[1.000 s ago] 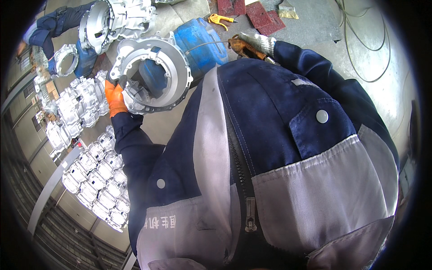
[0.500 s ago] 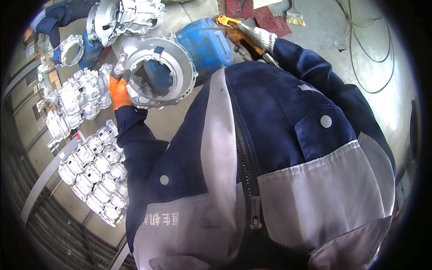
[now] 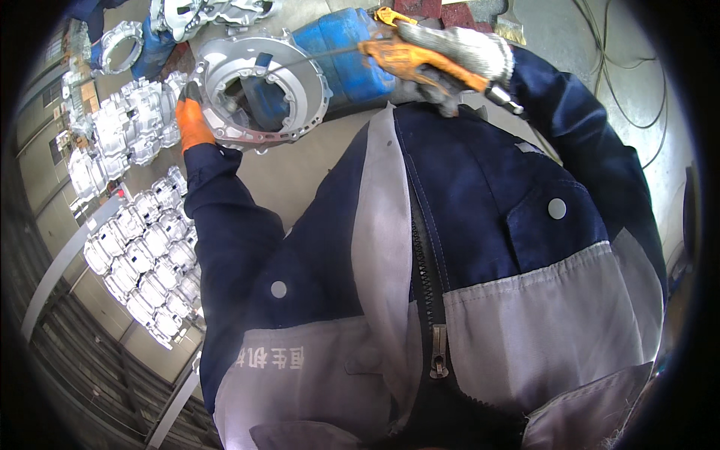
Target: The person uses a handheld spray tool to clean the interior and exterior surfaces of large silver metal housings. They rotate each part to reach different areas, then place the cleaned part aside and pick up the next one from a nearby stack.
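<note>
My left hand (image 3: 196, 124), in an orange glove with dark fingertips, grips the left edge of a round, silvery cast metal housing (image 3: 306, 82) with a large central opening. In a pale knit glove, my right hand (image 3: 469, 51) is closed around an orange air tool (image 3: 420, 61) with a metal fitting at its rear. From its front a long thin rod (image 3: 330, 53) reaches left across the housing's rim; its tip is hard to make out. A blue plastic jerrycan (image 3: 349, 56) lies between the housing and the tool, and part of something blue shows through the opening.
A yellow-handled object (image 3: 394, 16) lies beyond my right hand, near dark red pieces (image 3: 456, 15) and a brush (image 3: 510, 28). Cables (image 3: 602, 75) loop at the right. More castings stand in rows (image 3: 146, 251) at the left, and another housing (image 3: 202, 15) sits at the far side.
My right hand has turned and come nearer with the air tool, whose rod now lies across the housing. My left hand stays at the housing's left edge. The view has shifted slightly.
</note>
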A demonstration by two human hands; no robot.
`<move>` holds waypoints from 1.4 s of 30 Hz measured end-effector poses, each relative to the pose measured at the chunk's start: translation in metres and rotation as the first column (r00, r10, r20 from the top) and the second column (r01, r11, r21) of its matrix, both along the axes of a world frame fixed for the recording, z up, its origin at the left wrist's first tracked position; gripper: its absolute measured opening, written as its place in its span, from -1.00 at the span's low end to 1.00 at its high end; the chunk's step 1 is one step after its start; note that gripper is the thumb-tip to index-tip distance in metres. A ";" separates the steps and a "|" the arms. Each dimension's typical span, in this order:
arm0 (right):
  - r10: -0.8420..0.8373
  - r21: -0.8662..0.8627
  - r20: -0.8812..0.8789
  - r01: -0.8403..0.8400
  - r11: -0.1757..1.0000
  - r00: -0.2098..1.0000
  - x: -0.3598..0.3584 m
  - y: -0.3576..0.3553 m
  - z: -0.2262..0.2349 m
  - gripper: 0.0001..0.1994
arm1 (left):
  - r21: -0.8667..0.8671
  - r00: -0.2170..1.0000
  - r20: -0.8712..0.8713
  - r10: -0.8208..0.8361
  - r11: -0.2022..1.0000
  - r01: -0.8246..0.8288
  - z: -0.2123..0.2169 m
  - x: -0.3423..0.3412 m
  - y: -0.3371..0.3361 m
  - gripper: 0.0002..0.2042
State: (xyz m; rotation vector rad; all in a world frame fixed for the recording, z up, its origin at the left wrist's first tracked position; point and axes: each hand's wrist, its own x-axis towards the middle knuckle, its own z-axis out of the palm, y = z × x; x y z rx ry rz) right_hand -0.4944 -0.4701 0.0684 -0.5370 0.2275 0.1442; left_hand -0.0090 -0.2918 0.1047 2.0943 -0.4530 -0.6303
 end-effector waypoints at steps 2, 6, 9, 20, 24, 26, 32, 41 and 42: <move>0.041 -0.008 -0.034 -0.042 0.999 0.999 -0.019 -0.002 -0.013 -0.39 | -0.003 0.997 0.001 -0.073 0.997 0.073 0.001 -0.005 0.003 -0.58; 0.098 -0.235 -0.186 -0.141 0.962 0.978 -0.042 0.002 -0.041 -0.37 | -0.051 0.985 0.088 -0.149 0.987 0.154 0.000 -0.004 -0.003 -0.62; 0.049 -0.299 -0.320 -0.150 0.942 0.946 -0.051 0.012 -0.053 -0.38 | -0.033 0.985 0.087 -0.149 0.988 0.153 -0.004 0.002 -0.005 -0.62; -0.063 -0.239 -0.028 0.054 0.969 0.998 -0.060 0.034 -0.144 -0.43 | -0.067 0.978 0.038 -0.207 0.976 0.209 -0.009 0.015 -0.008 -0.62; 0.004 -0.210 -0.030 -0.010 0.978 1.000 -0.063 0.028 -0.175 -0.45 | -0.030 0.984 0.033 -0.173 0.984 0.174 -0.004 0.006 -0.008 -0.63; -0.008 -0.285 0.026 0.015 0.958 1.000 -0.065 0.026 -0.173 -0.46 | -0.041 0.979 0.060 -0.194 0.980 0.196 -0.001 0.001 -0.007 -0.65; -0.087 -0.362 -0.235 -0.004 0.932 0.968 -0.062 0.030 -0.124 -0.37 | -0.039 0.977 0.076 -0.200 0.978 0.204 0.000 -0.004 -0.007 -0.64; -0.065 -0.236 -0.225 0.010 0.972 0.972 -0.058 0.029 -0.109 -0.42 | -0.059 0.971 0.100 -0.216 0.973 0.223 -0.003 0.006 -0.007 -0.64; -0.060 -0.223 -0.238 0.006 0.975 0.969 -0.058 0.031 -0.109 -0.43 | -0.051 0.967 0.113 -0.227 0.971 0.233 -0.003 0.007 -0.006 -0.64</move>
